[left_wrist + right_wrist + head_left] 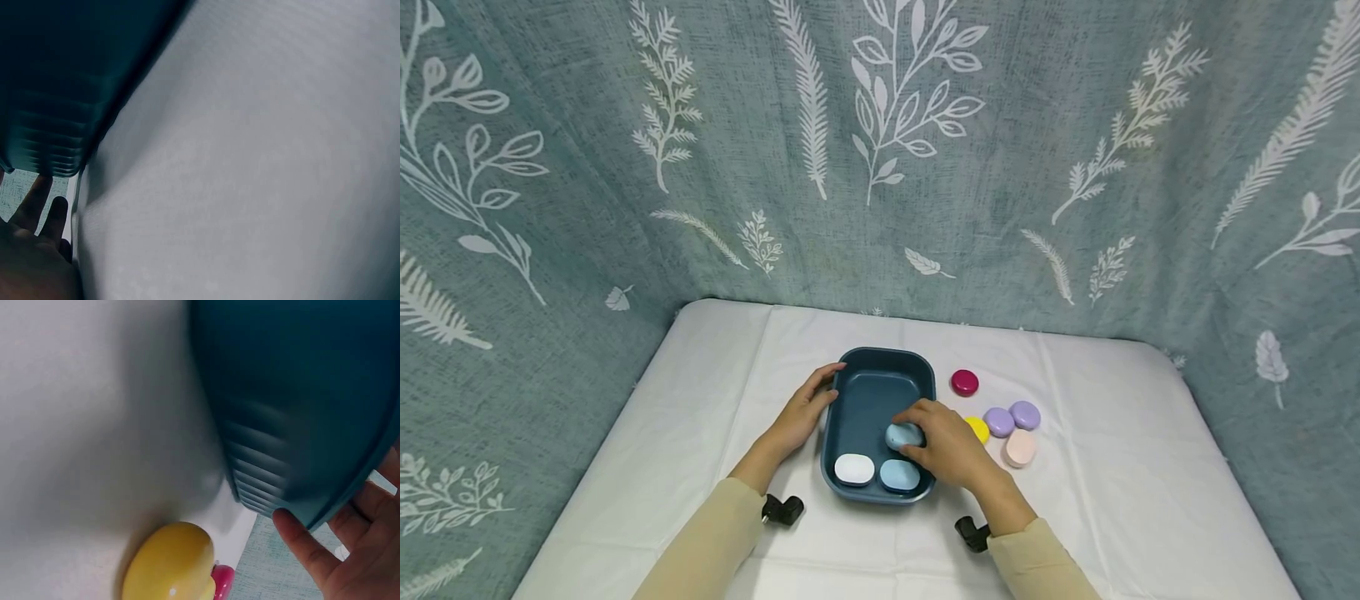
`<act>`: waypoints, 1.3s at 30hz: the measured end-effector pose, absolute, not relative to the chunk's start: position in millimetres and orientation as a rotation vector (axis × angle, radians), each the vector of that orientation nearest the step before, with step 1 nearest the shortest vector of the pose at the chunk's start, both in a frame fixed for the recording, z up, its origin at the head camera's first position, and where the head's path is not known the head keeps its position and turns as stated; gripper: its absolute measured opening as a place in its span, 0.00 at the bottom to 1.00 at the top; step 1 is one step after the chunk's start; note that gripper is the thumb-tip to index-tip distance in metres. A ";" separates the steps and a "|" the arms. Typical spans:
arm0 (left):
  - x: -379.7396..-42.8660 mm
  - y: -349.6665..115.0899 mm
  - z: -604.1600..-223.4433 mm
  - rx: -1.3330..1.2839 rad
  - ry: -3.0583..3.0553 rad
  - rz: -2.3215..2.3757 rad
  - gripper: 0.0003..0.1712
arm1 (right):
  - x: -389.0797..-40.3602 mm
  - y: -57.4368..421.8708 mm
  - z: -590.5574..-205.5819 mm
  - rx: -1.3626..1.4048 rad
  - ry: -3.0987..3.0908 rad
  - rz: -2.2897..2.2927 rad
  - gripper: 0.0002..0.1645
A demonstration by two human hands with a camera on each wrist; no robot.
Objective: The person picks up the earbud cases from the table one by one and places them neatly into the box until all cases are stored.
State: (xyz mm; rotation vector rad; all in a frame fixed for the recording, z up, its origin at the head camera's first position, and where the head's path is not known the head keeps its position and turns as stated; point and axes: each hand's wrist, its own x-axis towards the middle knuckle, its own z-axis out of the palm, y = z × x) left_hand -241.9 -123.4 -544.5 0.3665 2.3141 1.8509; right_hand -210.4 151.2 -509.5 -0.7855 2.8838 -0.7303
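Right hand (951, 442) pinches light-blue piece (901, 436) at right of tray (868, 400); left hand (800, 417), fingers apart, touches left side. Seemingly placing step; next calls for gentle release.

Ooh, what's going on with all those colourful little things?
A person is using both hands. The right hand holds a light blue piece in or just over the dark blue tray, while the left hand touches its left rim. A white piece and another light blue piece sit inside. Outside, on the right, are red, yellow, pink and two purple pieces.
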 end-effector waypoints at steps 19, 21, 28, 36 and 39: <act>-244.3 -123.1 -549.4 0.358 2.311 1.852 0.28 | -211.7 145.2 -519.3 -0.811 2.930 -0.492 0.21; -244.6 -122.6 -550.3 0.354 2.309 1.856 0.28 | -211.6 144.5 -519.6 -0.806 2.935 -0.467 0.21; -244.7 -120.4 -552.8 0.335 2.305 1.887 0.27 | -211.1 143.6 -520.2 -0.810 2.946 -0.421 0.23; -244.1 -120.1 -552.9 0.335 2.313 1.880 0.27 | -209.7 144.5 -515.1 -0.817 2.934 -0.463 0.22; -243.4 -119.9 -552.0 0.331 2.308 1.885 0.27 | -208.3 145.7 -512.9 -0.828 2.936 -0.482 0.22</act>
